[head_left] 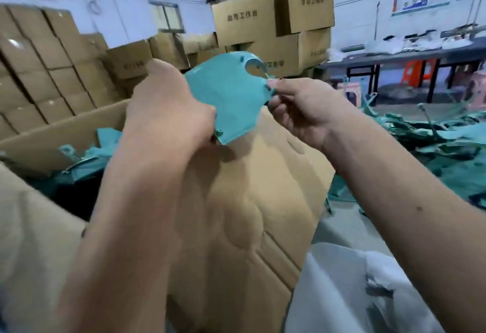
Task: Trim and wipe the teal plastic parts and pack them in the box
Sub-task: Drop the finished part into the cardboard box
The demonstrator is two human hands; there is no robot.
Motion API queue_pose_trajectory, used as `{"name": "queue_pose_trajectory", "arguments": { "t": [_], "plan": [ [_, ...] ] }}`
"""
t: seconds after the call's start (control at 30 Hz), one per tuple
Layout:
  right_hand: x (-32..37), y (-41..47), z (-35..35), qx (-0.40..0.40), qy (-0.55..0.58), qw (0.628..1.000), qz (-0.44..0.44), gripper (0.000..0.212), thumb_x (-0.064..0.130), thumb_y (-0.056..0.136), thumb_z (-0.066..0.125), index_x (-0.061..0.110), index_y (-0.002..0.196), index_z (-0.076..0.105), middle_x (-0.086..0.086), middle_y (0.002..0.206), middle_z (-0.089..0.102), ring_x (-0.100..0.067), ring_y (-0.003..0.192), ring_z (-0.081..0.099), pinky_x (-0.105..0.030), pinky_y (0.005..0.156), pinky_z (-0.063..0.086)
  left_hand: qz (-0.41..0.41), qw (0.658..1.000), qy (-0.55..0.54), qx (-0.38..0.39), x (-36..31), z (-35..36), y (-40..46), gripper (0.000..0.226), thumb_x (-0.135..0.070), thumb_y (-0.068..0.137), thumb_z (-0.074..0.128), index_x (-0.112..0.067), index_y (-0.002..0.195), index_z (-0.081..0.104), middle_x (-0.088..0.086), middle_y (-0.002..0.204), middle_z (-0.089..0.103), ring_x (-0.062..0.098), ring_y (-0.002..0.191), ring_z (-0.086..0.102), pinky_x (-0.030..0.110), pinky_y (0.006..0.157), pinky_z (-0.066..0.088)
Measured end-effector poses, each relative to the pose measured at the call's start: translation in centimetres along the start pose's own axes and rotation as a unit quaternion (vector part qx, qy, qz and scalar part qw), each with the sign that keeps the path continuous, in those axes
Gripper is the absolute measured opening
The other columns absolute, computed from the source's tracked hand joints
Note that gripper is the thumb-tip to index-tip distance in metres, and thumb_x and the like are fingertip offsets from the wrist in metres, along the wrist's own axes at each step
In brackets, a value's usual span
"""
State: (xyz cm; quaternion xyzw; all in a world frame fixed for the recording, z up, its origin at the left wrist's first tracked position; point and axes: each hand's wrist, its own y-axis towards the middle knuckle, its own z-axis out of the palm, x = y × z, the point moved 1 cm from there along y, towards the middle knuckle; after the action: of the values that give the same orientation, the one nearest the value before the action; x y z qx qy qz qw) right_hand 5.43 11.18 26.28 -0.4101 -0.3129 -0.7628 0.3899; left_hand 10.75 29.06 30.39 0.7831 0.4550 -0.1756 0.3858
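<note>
The left hand (168, 106) gripped the teal part (228, 96) by its lower edge above the open box (52, 138), while the right hand (297, 111) pinched its thin rim. It looked light, stiff and thin-walled, best held by the edges.

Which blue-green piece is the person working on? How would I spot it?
Look above the big open box, mid-picture. Both hands, left hand and right hand, hold one flat teal part up in the air. Unlike the pieces in the box and the scrap pile, it has a round notch on top.
</note>
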Motion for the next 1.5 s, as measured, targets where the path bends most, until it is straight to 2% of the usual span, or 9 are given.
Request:
{"name": "queue_pose_trajectory", "arguments": {
  "t": [0.23, 0.4, 0.57, 0.67, 0.93, 1.03, 1.23, 1.4, 1.5],
  "plan": [
    [-2.1, 4.2, 9.1, 0.005, -0.152, 0.988, 0.014, 0.009, -0.01, 0.099, 0.055, -0.004, 0.092, 0.055, -0.026, 0.1, 0.067, -0.026, 0.074, 0.073, -0.032, 0.067, 0.065, -0.094, 0.99, 0.1, -0.029, 4.1, -1.8, 2.6, 0.075, -0.025, 0.089, 0.076, 0.003, 0.145, 0.035, 0.02, 0.132, 0.06, 0.038, 0.123, 0.057, 0.042, 0.099, 0.046],
    [-4.0, 5.2, 9.3, -0.009, -0.367, 0.93, -0.027, 0.022, 0.003, 0.091, 0.07, -0.008, 0.11, 0.068, -0.024, 0.109, 0.071, -0.037, 0.096, 0.075, -0.055, 0.093, 0.06, -0.07, 0.985, 0.154, 0.021, 5.0, -1.0, 3.0, 0.026, -0.031, 0.09, 0.071, -0.016, 0.102, 0.052, 0.005, 0.086, 0.055, 0.027, 0.079, 0.053, 0.035, 0.072, 0.041],
    [-4.7, 3.9, 6.8, -0.04, -0.363, 0.923, -0.117, 0.018, 0.013, 0.088, 0.071, 0.014, 0.073, 0.08, -0.009, 0.082, 0.078, -0.02, 0.086, 0.073, -0.038, 0.078, 0.062, -0.014, 0.983, 0.184, 0.016, 3.5, 1.1, 2.8, 0.031, -0.038, 0.09, 0.067, -0.018, 0.113, 0.059, 0.01, 0.111, 0.064, 0.031, 0.096, 0.059, 0.035, 0.073, 0.038],
    [-4.2, 2.3, 4.0, -0.054, -0.313, 0.938, -0.136, 0.012, 0.011, 0.089, 0.071, 0.013, 0.082, 0.081, -0.009, 0.083, 0.078, -0.011, 0.077, 0.068, -0.027, 0.068, 0.055, 0.008, 0.986, 0.162, 0.024, 0.9, 4.2, 1.9, 0.035, -0.037, 0.094, 0.059, -0.016, 0.123, 0.061, 0.013, 0.128, 0.064, 0.033, 0.116, 0.061, 0.035, 0.077, 0.038],
    [-1.2, -2.5, -8.5, -0.149, -0.208, 0.96, -0.113, 0.013, -0.003, 0.096, 0.062, 0.0, 0.089, 0.072, -0.01, 0.071, 0.069, -0.012, 0.055, 0.063, -0.022, 0.052, 0.053, 0.16, 0.987, 0.016, -0.006, -5.9, 14.4, -2.2, 0.037, -0.027, 0.089, 0.063, -0.013, 0.123, 0.057, 0.014, 0.124, 0.06, 0.033, 0.117, 0.056, 0.04, 0.092, 0.046],
    [-1.3, -4.9, -15.2, -0.235, -0.224, 0.942, -0.085, 0.018, -0.002, 0.097, 0.061, 0.004, 0.082, 0.07, -0.005, 0.065, 0.071, -0.014, 0.05, 0.064, -0.028, 0.055, 0.061, 0.202, 0.974, -0.04, 0.097, -7.4, 19.9, -4.3, 0.03, -0.022, 0.087, 0.065, -0.018, 0.116, 0.062, 0.009, 0.116, 0.064, 0.03, 0.11, 0.058, 0.035, 0.085, 0.044],
    [-3.6, -9.2, -28.2, -0.402, -0.389, 0.829, 0.0, 0.022, 0.005, 0.093, 0.062, 0.015, 0.074, 0.069, -0.016, 0.083, 0.075, -0.026, 0.066, 0.068, -0.032, 0.059, 0.057, 0.137, 0.939, -0.121, 0.291, -7.9, 31.5, -9.8, 0.011, -0.016, 0.084, 0.067, -0.024, 0.092, 0.067, 0.003, 0.101, 0.072, 0.025, 0.097, 0.065, 0.027, 0.078, 0.048],
    [-4.3, -11.3, -35.1, -0.452, -0.688, 0.568, 0.025, 0.031, 0.015, 0.09, 0.065, 0.013, 0.12, 0.069, -0.017, 0.118, 0.067, -0.039, 0.114, 0.06, -0.041, 0.093, 0.05, 0.108, 0.926, -0.155, 0.328, -7.6, 38.1, -14.1, 0.02, -0.01, 0.082, 0.065, -0.02, 0.098, 0.072, 0.003, 0.104, 0.072, 0.026, 0.098, 0.066, 0.026, 0.076, 0.048],
    [-4.5, -10.5, -36.8, -0.387, -0.719, 0.577, 0.002, 0.039, 0.018, 0.095, 0.066, 0.01, 0.133, 0.06, -0.015, 0.12, 0.066, -0.038, 0.117, 0.059, -0.044, 0.098, 0.05, 0.126, 0.938, -0.136, 0.291, -7.5, 39.7, -14.6, 0.023, -0.01, 0.078, 0.065, -0.02, 0.099, 0.069, 0.005, 0.103, 0.068, 0.029, 0.096, 0.062, 0.03, 0.073, 0.044]
  ]
}}
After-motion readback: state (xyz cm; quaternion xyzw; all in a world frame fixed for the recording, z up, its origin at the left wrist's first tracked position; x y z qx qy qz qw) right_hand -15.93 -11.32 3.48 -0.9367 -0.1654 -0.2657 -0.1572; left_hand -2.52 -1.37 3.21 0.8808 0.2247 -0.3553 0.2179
